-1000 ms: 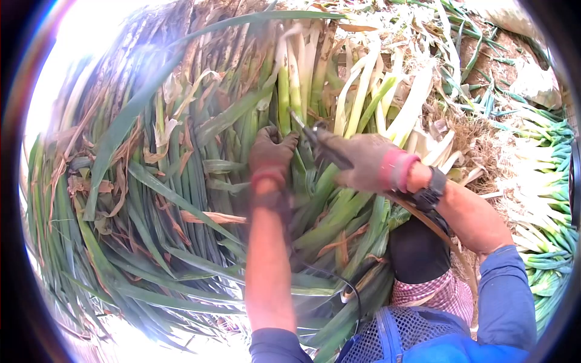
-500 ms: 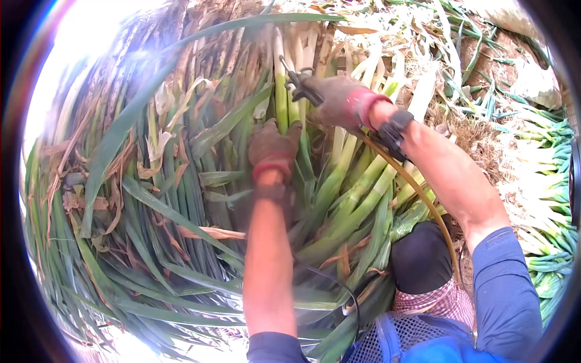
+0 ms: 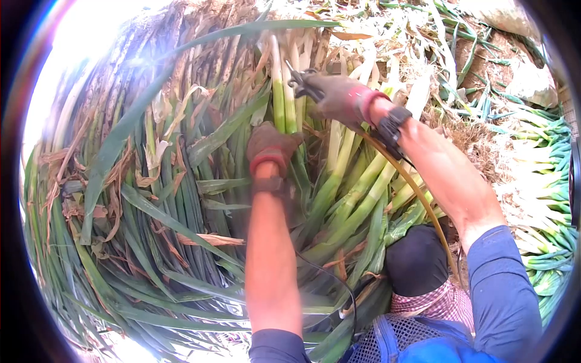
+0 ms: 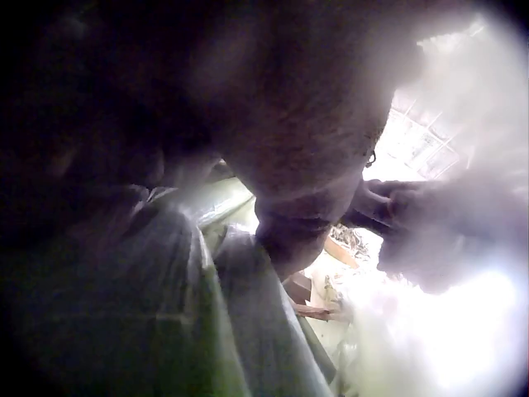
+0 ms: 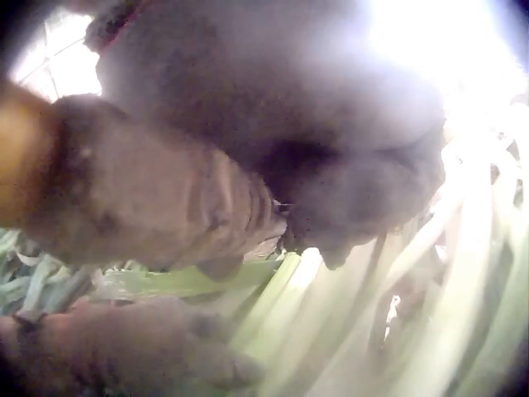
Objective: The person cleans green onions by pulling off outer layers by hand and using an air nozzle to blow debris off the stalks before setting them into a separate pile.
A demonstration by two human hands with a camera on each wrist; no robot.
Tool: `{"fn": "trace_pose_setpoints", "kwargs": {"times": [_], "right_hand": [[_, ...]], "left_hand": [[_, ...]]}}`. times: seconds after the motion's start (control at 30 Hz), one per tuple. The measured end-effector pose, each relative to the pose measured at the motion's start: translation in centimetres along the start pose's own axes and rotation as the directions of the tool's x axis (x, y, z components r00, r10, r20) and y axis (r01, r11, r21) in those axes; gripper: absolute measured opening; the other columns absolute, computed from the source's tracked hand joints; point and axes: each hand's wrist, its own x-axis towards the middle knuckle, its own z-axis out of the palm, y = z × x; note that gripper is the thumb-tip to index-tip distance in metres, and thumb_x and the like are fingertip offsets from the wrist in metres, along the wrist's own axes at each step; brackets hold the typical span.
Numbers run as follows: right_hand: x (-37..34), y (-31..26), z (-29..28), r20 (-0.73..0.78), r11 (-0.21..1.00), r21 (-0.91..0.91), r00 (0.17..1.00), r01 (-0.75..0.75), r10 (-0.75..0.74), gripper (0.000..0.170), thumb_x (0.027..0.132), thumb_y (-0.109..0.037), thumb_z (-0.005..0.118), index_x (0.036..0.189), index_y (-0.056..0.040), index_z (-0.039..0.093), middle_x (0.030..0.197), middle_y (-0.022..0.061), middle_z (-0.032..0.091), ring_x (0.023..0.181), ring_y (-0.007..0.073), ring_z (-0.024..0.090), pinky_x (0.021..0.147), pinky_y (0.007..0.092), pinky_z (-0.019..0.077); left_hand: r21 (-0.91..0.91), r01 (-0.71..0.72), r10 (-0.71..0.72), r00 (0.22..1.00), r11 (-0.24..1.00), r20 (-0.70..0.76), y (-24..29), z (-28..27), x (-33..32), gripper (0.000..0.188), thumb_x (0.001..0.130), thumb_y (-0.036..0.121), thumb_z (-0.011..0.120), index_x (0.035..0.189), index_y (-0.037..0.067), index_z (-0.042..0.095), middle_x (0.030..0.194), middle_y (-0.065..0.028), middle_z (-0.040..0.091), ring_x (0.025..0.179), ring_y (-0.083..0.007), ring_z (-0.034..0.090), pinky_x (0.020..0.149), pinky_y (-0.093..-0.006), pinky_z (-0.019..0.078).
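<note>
In the head view my gloved left hand (image 3: 270, 148) grips a couple of long green onions (image 3: 279, 100), their pale ends pointing away from me. Just to the right and farther up, my gloved right hand (image 3: 346, 100) holds a dark air blow gun (image 3: 307, 85). Its thin nozzle is beside the pale part of the held stalks. A yellow-brown hose (image 3: 417, 193) trails back from the blow gun under the right forearm. Gloved fingers (image 4: 289, 182) fill the dark left wrist view above blurred leaves. In the right wrist view the glove (image 5: 165, 182) hides most of the blow gun.
A thick heap of unpeeled green onions (image 3: 151, 212) covers the left. Pale peeled stalks (image 3: 363, 187) lie under my right arm, with dry peelings (image 3: 472, 142) beyond. Rows of cleaned onions (image 3: 544, 206) line the far right. A black cable (image 3: 345, 284) hangs near my covered knee (image 3: 417, 260).
My right hand has moved up and away with the blow gun, from near the left hand toward the stalks' pale ends. The left hand stays almost in place on the stalks.
</note>
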Motion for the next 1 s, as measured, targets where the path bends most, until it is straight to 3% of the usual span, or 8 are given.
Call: {"fn": "trace_pose_setpoints", "kwargs": {"times": [0.07, 0.2, 0.33, 0.4, 0.57, 0.87, 0.93, 1.0], "right_hand": [[-2.8, 0.6, -0.1, 0.090, 0.990, 0.068, 0.989, -0.126, 0.120, 0.071, 0.092, -0.036, 0.074, 0.158, -0.0151, 0.057, 0.118, 0.0189, 0.076, 0.104, 0.0344, 0.075, 0.095, 0.0453, 0.0587], [-7.4, 2.0, 1.2, 0.088, 0.998, 0.054, 0.995, 0.033, -0.038, 0.081, 0.091, -0.034, 0.078, 0.166, -0.0183, 0.050, 0.114, 0.0185, 0.078, 0.103, 0.0368, 0.076, 0.095, 0.0450, 0.0592], [-9.5, 2.7, 2.4, 0.018, 0.994, 0.104, 0.999, -0.028, 0.026, 0.089, 0.091, -0.037, 0.080, 0.170, -0.0199, 0.044, 0.110, 0.0199, 0.077, 0.105, 0.0383, 0.077, 0.094, 0.0465, 0.0583], [-11.2, 1.2, 2.1, 0.180, 0.997, 0.074, 0.983, -0.036, 0.022, 0.092, 0.090, -0.037, 0.080, 0.172, -0.0199, 0.040, 0.110, 0.0208, 0.078, 0.105, 0.0390, 0.077, 0.094, 0.0470, 0.0583], [-14.0, 1.4, 2.2, 0.160, 0.993, 0.111, 0.987, -0.049, 0.031, 0.093, 0.090, -0.041, 0.081, 0.171, -0.0158, 0.042, 0.112, 0.0214, 0.078, 0.106, 0.0409, 0.076, 0.098, 0.0472, 0.0569], [-20.8, 4.2, 1.7, 0.059, 0.978, 0.203, 0.996, 0.052, -0.066, 0.092, 0.090, -0.044, 0.082, 0.168, -0.0102, 0.047, 0.129, 0.0272, 0.074, 0.120, 0.0444, 0.072, 0.106, 0.0482, 0.0539], [-22.2, 4.6, 1.6, -0.069, 0.958, 0.238, 0.986, 0.163, -0.151, 0.093, 0.090, -0.043, 0.082, 0.168, -0.0093, 0.046, 0.136, 0.0278, 0.071, 0.127, 0.0445, 0.069, 0.110, 0.0474, 0.0523], [-23.3, 4.5, 0.6, -0.050, 0.969, 0.233, 0.996, 0.085, -0.076, 0.093, 0.089, -0.042, 0.084, 0.167, -0.0076, 0.047, 0.141, 0.0281, 0.069, 0.131, 0.0443, 0.067, 0.113, 0.0452, 0.0508]], "left_hand": [[-0.055, -0.040, 0.043, 0.998, 0.998, 0.052, -0.1, 0.0, 0.2, 0.075, 0.078, 0.050, 0.095, 0.126, -0.004, 0.076, 0.124, -0.0245, 0.080, 0.114, -0.0383, 0.078, 0.099, -0.0465, 0.0592], [-0.047, -0.080, 0.080, 0.997, 0.996, -0.009, -0.8, 0.5, 0.5, 0.071, 0.077, 0.050, 0.095, 0.122, -0.003, 0.077, 0.122, -0.0244, 0.080, 0.114, -0.0383, 0.078, 0.098, -0.0471, 0.0594], [0.140, -0.048, 0.059, 0.995, 0.989, -0.076, 1.1, 1.5, -0.9, 0.075, 0.077, 0.049, 0.095, 0.129, 0.001, 0.073, 0.125, -0.0240, 0.078, 0.119, -0.0385, 0.076, 0.101, -0.0470, 0.0596], [0.242, -0.017, 0.053, 0.989, 0.970, -0.142, 1.2, 2.3, -0.7, 0.075, 0.077, 0.049, 0.095, 0.133, 0.004, 0.072, 0.126, -0.0229, 0.078, 0.121, -0.0380, 0.075, 0.102, -0.0466, 0.0598], [0.074, 0.000, -0.002, 1.000, 0.997, 0.024, 1.3, 0.1, -1.1, 0.075, 0.076, 0.038, 0.090, 0.135, 0.000, 0.066, 0.126, -0.0223, 0.078, 0.118, -0.0401, 0.076, 0.101, -0.0454, 0.0600], [-0.080, -0.041, 0.043, 0.999, 0.996, 0.022, 1.2, -0.3, -7.2, 0.086, 0.074, 0.041, 0.093, 0.136, -0.009, 0.063, 0.130, -0.0320, 0.075, 0.120, -0.0446, 0.075, 0.103, -0.0468, 0.0585], [-0.080, -0.039, 0.042, 0.998, 0.996, 0.040, 1.7, -0.8, -9.4, 0.087, 0.074, 0.042, 0.093, 0.138, -0.009, 0.062, 0.130, -0.0320, 0.075, 0.120, -0.0443, 0.075, 0.103, -0.0465, 0.0583], [-0.082, -0.059, 0.057, 0.998, 0.995, -0.018, 1.9, -0.7, -10.8, 0.089, 0.075, 0.041, 0.092, 0.142, -0.008, 0.061, 0.128, -0.0303, 0.077, 0.118, -0.0431, 0.076, 0.104, -0.0462, 0.0584]]}}
